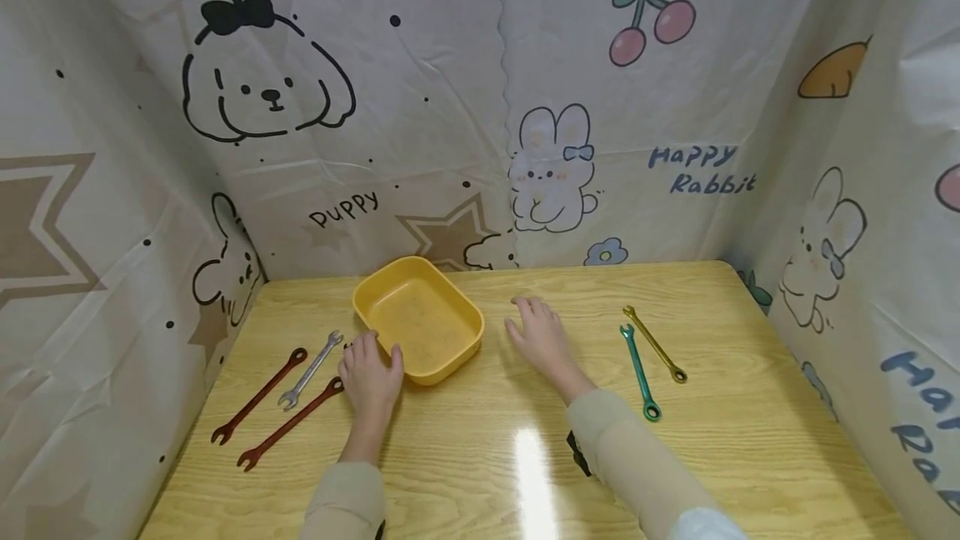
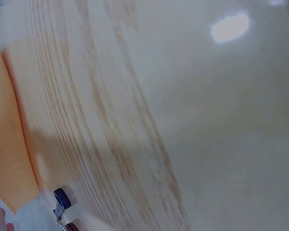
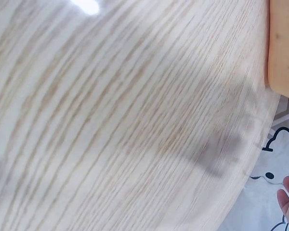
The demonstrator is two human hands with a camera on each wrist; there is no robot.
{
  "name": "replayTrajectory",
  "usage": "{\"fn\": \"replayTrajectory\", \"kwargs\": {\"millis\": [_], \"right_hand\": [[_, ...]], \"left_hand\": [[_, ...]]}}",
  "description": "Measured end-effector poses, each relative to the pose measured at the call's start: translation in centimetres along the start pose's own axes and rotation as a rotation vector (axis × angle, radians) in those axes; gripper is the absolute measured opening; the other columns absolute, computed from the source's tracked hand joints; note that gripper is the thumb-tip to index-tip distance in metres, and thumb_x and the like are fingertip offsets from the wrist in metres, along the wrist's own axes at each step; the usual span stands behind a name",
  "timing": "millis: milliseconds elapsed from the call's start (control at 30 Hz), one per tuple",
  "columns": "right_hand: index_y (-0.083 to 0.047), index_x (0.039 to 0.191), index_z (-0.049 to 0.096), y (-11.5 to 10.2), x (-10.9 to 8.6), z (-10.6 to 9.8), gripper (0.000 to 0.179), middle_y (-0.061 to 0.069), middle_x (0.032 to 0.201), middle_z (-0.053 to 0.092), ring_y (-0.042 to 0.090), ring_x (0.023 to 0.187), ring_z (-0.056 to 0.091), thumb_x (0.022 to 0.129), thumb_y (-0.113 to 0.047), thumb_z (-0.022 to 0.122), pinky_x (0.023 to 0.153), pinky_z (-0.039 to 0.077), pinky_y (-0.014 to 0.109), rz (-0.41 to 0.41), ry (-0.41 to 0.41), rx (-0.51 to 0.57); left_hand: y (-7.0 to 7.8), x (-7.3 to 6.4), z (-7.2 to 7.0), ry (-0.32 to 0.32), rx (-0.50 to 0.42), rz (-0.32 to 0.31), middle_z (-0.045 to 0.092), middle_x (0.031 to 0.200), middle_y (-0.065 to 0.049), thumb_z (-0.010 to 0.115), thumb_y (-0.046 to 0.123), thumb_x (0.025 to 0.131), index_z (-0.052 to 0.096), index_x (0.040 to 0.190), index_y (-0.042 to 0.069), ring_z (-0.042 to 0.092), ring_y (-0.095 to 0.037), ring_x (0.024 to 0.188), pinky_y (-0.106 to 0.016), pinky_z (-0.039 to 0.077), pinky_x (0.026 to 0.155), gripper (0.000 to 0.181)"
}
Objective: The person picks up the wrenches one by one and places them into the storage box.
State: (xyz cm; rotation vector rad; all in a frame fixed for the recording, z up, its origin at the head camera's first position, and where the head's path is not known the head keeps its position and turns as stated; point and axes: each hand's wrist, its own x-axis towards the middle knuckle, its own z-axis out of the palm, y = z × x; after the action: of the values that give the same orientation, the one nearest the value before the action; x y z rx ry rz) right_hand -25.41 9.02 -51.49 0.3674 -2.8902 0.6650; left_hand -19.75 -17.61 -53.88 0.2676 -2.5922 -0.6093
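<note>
Printed fabric (image 1: 450, 65) encloses a wood-grain desk (image 1: 465, 457); the desk's far edge is taken as 12 o'clock.

At far left, one dark red wrench (image 1: 258, 396) lies roughly along a 1-to-7 line. Next come a silver wrench (image 1: 311, 370) and a second dark red wrench (image 1: 288, 433), similarly slanted. A dark ring-shaped end (image 2: 62, 198) shows near the left hand (image 1: 371, 377); the rest is too obscured to identify.

The left hand overlaps the near-left side of a yellow tray (image 1: 412, 315). Its fingers are relaxed and its thumb stands apart; no object is visible in its grasp. Firm contact cannot be confirmed.

Controlling relation, by judgement: the tray lies at 1 to 2 o'clock from the left hand, long axis roughly 11 to 5. The left hand is the nearer.

The right hand (image 1: 542, 336) is apart from the tray, which lies at its 9 o'clock. Its fingers are loosely extended, holding nothing visible.

Farther right, a green wrench (image 1: 639, 373) and a gold wrench (image 1: 654, 344) both point towards 11 o'clock.
</note>
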Motion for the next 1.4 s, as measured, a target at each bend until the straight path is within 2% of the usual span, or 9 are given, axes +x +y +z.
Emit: {"fn": "replayTrajectory", "kwargs": {"millis": [367, 600, 800, 933, 1133, 1400], "right_hand": [[-0.012, 0.129, 0.045, -1.3, 1.7, 1.4, 0.042, 0.011, 0.129, 0.047, 0.027, 0.121, 0.042, 0.095, -0.037, 0.042, 0.098, 0.034, 0.047, 0.034, -0.079, 0.001], [-0.010, 0.128, 0.046, -2.5, 2.5, 1.5, 0.043, 0.013, 0.127, 0.049, 0.029, 0.119, 0.044, 0.095, -0.037, 0.042, 0.096, 0.036, 0.047, 0.016, -0.116, -0.013], [-0.012, 0.131, 0.043, -3.6, 3.1, 1.5, 0.044, 0.012, 0.129, 0.047, 0.028, 0.120, 0.043, 0.095, -0.038, 0.041, 0.098, 0.034, 0.045, 0.018, -0.172, -0.049], [-0.013, 0.132, 0.041, -3.9, 3.5, 1.7, 0.044, 0.012, 0.129, 0.047, 0.028, 0.119, 0.043, 0.096, -0.038, 0.040, 0.095, 0.036, 0.044, 0.022, -0.204, -0.080], [-0.014, 0.133, 0.039, -4.2, 3.9, 2.1, 0.045, 0.011, 0.126, 0.047, 0.027, 0.116, 0.044, 0.096, -0.040, 0.038, 0.092, 0.038, 0.043, 0.031, -0.246, -0.146], [-0.015, 0.133, 0.039, -4.3, 3.9, 2.2, 0.044, 0.012, 0.127, 0.047, 0.029, 0.117, 0.045, 0.096, -0.040, 0.037, 0.093, 0.037, 0.046, 0.050, -0.280, -0.170]], "left_hand": [[0.3, 0.0, 0.2, -0.048, 0.004, -0.071, 0.048, 0.118, -0.016, 0.053, 0.035, 0.087, 0.047, 0.118, 0.001, 0.041, -0.034, 0.103, -0.049, 0.031, 0.088, 0.047], [0.6, 0.1, 0.2, -0.094, 0.028, -0.132, 0.046, 0.120, -0.017, 0.053, 0.037, 0.087, 0.044, 0.121, 0.002, 0.040, -0.034, 0.105, -0.050, 0.030, 0.090, 0.049], [1.1, 0.3, 0.1, -0.103, 0.059, -0.166, 0.046, 0.119, -0.019, 0.054, 0.037, 0.086, 0.042, 0.120, 0.001, 0.040, -0.037, 0.105, -0.051, 0.031, 0.087, 0.051], [1.3, 0.4, 0.1, -0.106, 0.070, -0.188, 0.046, 0.118, -0.020, 0.055, 0.036, 0.085, 0.041, 0.120, 0.001, 0.041, -0.037, 0.104, -0.052, 0.032, 0.086, 0.052], [1.4, 0.5, 0.2, -0.135, 0.079, -0.232, 0.046, 0.117, -0.020, 0.057, 0.034, 0.084, 0.041, 0.121, 0.001, 0.041, -0.037, 0.103, -0.052, 0.033, 0.084, 0.052], [1.7, 0.8, 0.4, -0.149, 0.075, -0.267, 0.046, 0.116, -0.021, 0.056, 0.029, 0.083, 0.041, 0.119, 0.000, 0.041, -0.037, 0.105, -0.054, 0.032, 0.086, 0.048]]}}
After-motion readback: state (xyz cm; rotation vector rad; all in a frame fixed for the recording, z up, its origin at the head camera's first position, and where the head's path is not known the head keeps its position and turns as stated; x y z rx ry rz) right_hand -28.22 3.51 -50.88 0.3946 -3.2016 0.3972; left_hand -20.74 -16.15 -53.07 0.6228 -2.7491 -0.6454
